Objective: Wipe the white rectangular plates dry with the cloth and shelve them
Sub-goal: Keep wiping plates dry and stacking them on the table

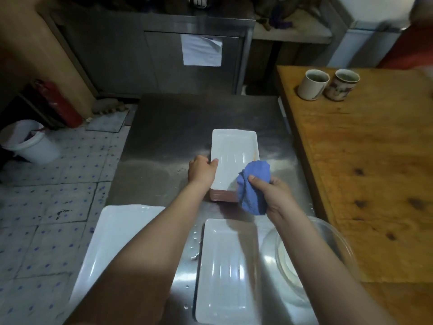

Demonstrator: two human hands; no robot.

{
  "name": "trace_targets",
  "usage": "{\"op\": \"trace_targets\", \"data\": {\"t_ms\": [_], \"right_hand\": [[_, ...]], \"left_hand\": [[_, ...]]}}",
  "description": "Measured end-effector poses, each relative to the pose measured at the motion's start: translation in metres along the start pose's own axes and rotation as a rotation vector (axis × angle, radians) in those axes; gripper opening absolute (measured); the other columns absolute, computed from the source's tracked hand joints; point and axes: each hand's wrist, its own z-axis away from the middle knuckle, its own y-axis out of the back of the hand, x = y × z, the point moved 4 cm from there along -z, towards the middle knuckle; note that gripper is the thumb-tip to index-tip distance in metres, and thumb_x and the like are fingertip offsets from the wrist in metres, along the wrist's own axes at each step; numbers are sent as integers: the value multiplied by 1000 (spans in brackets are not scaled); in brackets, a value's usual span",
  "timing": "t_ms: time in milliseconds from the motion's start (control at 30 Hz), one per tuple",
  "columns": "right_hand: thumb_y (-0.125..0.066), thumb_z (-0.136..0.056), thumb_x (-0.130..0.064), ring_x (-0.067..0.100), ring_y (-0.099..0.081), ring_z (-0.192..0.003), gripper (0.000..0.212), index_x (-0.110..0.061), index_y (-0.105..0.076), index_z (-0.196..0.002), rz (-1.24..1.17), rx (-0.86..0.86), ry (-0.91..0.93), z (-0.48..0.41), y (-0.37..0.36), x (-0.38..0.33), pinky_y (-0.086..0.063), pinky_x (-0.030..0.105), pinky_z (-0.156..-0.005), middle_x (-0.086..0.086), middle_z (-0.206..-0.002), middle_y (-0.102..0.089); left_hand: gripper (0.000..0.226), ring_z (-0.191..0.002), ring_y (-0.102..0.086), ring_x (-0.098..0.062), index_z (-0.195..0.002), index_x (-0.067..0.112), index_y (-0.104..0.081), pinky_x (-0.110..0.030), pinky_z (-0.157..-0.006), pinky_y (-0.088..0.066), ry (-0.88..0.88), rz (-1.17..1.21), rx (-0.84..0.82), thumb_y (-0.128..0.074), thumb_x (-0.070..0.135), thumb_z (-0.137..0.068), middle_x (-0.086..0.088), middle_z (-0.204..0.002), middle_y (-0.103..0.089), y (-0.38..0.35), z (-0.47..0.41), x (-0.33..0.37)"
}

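A stack of white rectangular plates (232,151) stands in the middle of the steel table (168,127). My left hand (202,170) grips the left edge of the top plate, thumb on its rim. My right hand (271,191) holds a bunched blue cloth (253,184) at the stack's near right corner. Closer to me lies another white rectangular plate (227,273) with water drops beside it. A larger white plate (112,240) lies at the near left, partly hidden under my left forearm.
A clear glass bowl (311,256) sits at the near right of the steel table. To the right stands a wooden table (375,172) with two mugs (328,84). On the tiled floor to the left are a white bucket (30,141) and a red extinguisher (58,104).
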Motion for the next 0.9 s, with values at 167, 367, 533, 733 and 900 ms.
{"op": "trace_targets", "data": {"t_ms": [167, 367, 533, 733, 900], "right_hand": [[-64, -88, -11, 10, -64, -51, 10, -11, -59, -80, 20, 56, 6, -23, -7, -8, -48, 18, -43, 3, -70, -68], [-63, -89, -11, 12, -63, -59, 11, -13, -57, -80, 35, 82, -11, -36, -7, -6, -47, 20, -46, 4, -73, -66], [-66, -87, -17, 22, -65, -77, 14, -5, -61, -94, 51, 128, -4, -40, -1, -10, -51, 30, -63, 10, -88, -67], [-65, -88, -18, 18, -63, -81, 7, -13, -60, -89, 22, 165, 29, -36, 8, -23, -51, 30, -67, 4, -88, -67], [-66, -88, -19, 19, -63, -81, 12, -11, -59, -95, 43, 175, 68, -21, 11, -38, -52, 33, -68, 4, -89, -66]], "left_hand": [[41, -106, -58, -33, -116, 8, -58, -36, -85, -47, -45, -58, -104, -58, 36, -86, -13, -120, -59, -11, -25, 10], [21, -88, -54, -24, -100, 8, -59, -25, -71, -36, -141, -157, -58, -58, 25, -88, -11, -115, -57, -10, -37, 9], [17, -89, -57, -28, -99, 5, -61, -27, -70, -38, -103, -19, 31, -51, 16, -92, -11, -106, -64, 1, -29, 11], [19, -85, -52, -26, -105, 5, -55, -27, -67, -35, -1, 128, 42, -44, 16, -94, -10, -102, -60, 17, -24, 8], [6, -81, -49, -26, -96, 10, -43, -29, -66, -36, 53, 209, 3, -40, 16, -95, -8, -94, -52, 28, -14, 8]]}}
